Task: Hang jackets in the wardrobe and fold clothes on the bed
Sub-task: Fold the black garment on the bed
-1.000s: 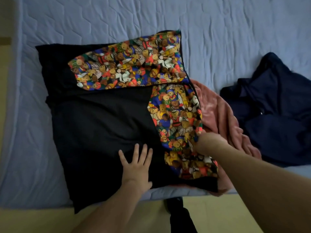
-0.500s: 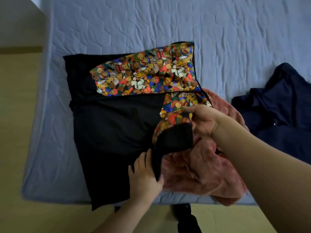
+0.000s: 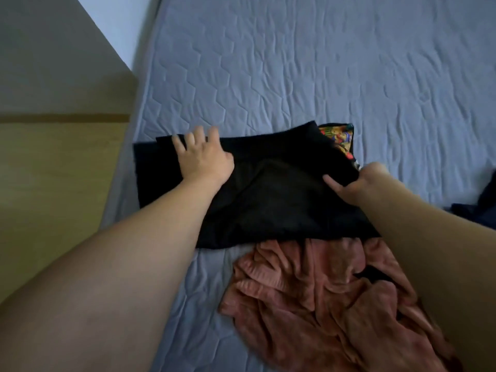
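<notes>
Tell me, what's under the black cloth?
The black cloth lies on the bed, its near edge over the pink blanket. A bit of teddy-bear fabric peeks out; the rest is covered.

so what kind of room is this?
Likely a bedroom: a quilted blue-grey mattress, clothes on it, a black garment and a pink fleece, with wooden furniture beside it.

Two bare forearms and hands, seen from above

The left hand (image 3: 202,158) and right hand (image 3: 359,183) wore no gloves, rings or watch; both forearms were uncovered, with no sleeve in view.
</notes>
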Available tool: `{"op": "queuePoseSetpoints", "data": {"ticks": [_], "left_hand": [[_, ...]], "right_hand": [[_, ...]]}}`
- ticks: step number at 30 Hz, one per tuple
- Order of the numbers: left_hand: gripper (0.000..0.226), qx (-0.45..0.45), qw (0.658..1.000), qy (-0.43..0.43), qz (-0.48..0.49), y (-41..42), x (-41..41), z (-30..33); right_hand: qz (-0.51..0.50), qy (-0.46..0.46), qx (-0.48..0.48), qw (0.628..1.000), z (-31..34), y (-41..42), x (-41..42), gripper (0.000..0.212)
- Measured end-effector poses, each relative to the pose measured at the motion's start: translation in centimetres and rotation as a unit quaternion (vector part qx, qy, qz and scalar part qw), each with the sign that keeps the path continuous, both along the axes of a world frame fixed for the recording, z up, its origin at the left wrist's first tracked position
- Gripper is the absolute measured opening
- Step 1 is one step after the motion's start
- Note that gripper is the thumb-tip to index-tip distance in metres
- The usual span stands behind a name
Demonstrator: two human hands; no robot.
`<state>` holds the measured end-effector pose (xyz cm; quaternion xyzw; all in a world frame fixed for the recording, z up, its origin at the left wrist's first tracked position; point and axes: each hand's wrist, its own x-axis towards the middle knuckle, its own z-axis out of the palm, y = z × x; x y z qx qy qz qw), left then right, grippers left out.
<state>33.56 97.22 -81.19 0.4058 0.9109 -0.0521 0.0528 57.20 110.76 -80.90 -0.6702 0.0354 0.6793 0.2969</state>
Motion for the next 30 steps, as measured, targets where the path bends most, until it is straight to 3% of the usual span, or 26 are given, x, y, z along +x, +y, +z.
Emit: {"op": "queuePoseSetpoints", "data": {"ticks": [1, 3, 6, 8, 10, 12, 15, 16, 19, 22, 25, 28, 30], "left_hand": [[0.063, -0.009, 1.0, -0.008, 0.025, -0.9, -0.7, -0.8], [0.072, -0.027, 0.992, -0.054, 0.107, -3.8, -1.9, -3.1], [0.081, -0.056, 0.946, -0.152, 0.282, -7.0, -4.5, -6.7], [0.087, -0.036, 0.908, -0.198, 0.367, -7.5, -6.3, -8.9], [0.089, 0.006, 0.892, -0.216, 0.398, -6.9, -7.4, -10.8], [0.088, 0.038, 0.888, -0.203, 0.411, -5.9, -8.0, -12.2], [0.085, 0.078, 0.888, -0.159, 0.424, -4.6, -9.2, -13.1], [0.085, 0.089, 0.893, -0.147, 0.417, -4.2, -9.8, -13.2], [0.083, 0.131, 0.896, -0.186, 0.38, -2.9, -12.2, -13.2], [0.068, 0.181, 0.878, -0.264, 0.357, -1.2, -14.6, -12.8], [0.055, 0.213, 0.884, -0.238, 0.342, -0.3, -15.9, -12.3], [0.055, 0.222, 0.875, -0.231, 0.364, -0.4, -16.3, -12.5], [0.07, 0.208, 0.859, -0.255, 0.393, -1.0, -16.1, -12.8]], "right_hand": [[0.09, -0.056, 0.002, 0.994, -0.5, 0.3, -0.6, 0.04], [0.263, -0.221, 0.013, 0.939, -2.4, 0.7, -1.7, 0.046], [0.425, -0.44, 0.072, 0.788, -6.6, 1.3, -2.3, 0.078], [0.498, -0.476, 0.129, 0.713, -8.9, 2.0, -2.7, 0.09], [0.516, -0.492, 0.154, 0.685, -11.0, 3.3, -3.2, 0.101], [0.497, -0.516, 0.151, 0.681, -12.9, 4.4, -3.6, 0.107], [0.432, -0.542, 0.097, 0.714, -14.5, 5.3, -3.1, 0.112], [0.426, -0.561, 0.073, 0.706, -14.6, 5.4, -2.5, 0.108], [0.48, -0.559, 0.094, 0.669, -15.2, 7.0, -0.5, 0.072], [0.467, -0.495, 0.212, 0.701, -15.2, 8.4, -0.5, 0.045], [0.408, -0.516, 0.28, 0.699, -14.7, 9.3, -1.4, 0.03], [0.387, -0.521, 0.251, 0.718, -14.8, 10.6, -2.5, 0.038], [0.36, -0.525, 0.192, 0.747, -15.5, 11.1, -3.0, 0.049]]}}
